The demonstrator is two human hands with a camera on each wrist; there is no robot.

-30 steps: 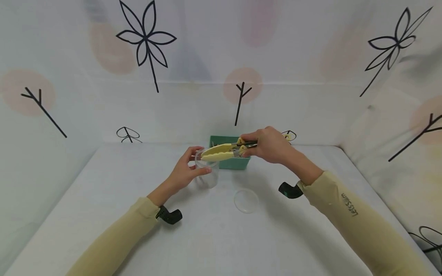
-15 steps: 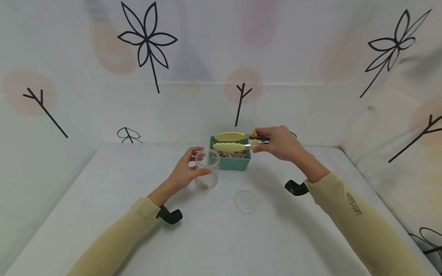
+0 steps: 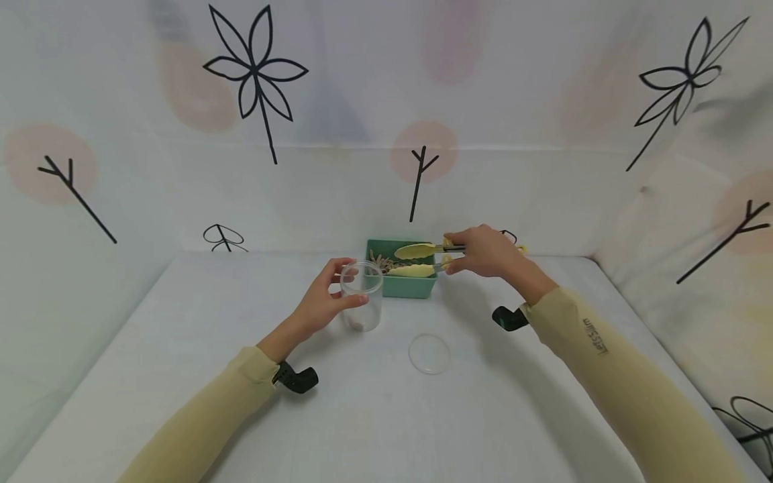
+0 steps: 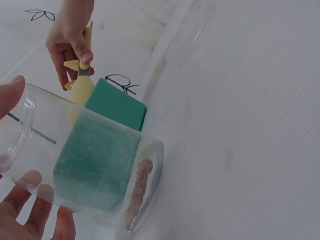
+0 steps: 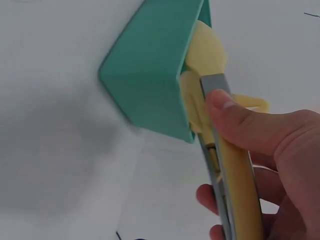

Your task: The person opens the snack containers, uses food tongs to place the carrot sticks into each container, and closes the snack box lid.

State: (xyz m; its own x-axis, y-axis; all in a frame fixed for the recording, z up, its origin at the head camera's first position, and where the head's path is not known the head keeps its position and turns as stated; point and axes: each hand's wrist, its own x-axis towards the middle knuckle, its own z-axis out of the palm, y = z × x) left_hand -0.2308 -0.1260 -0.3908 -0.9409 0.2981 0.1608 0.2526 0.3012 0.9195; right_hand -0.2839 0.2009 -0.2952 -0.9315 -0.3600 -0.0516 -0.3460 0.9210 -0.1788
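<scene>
My left hand grips a clear plastic jar around its upper part, upright on the table. At the jar's bottom lies a small amount of brownish bits. In the head view my right hand holds yellow-tipped tongs by their handles. The tong heads are spread and dip into a green rectangular box just behind the jar. Brownish, stick-like pieces show inside the box at its left end. In the right wrist view the box wall hides whatever is between the tong tips.
A clear round lid lies flat on the white table, in front and to the right of the jar. Behind the box rises a white patterned cloth backdrop.
The tongs have moved from over the jar's mouth back and right to the green box, then down into it. They have spread apart. My left hand and the jar have stayed in place.
</scene>
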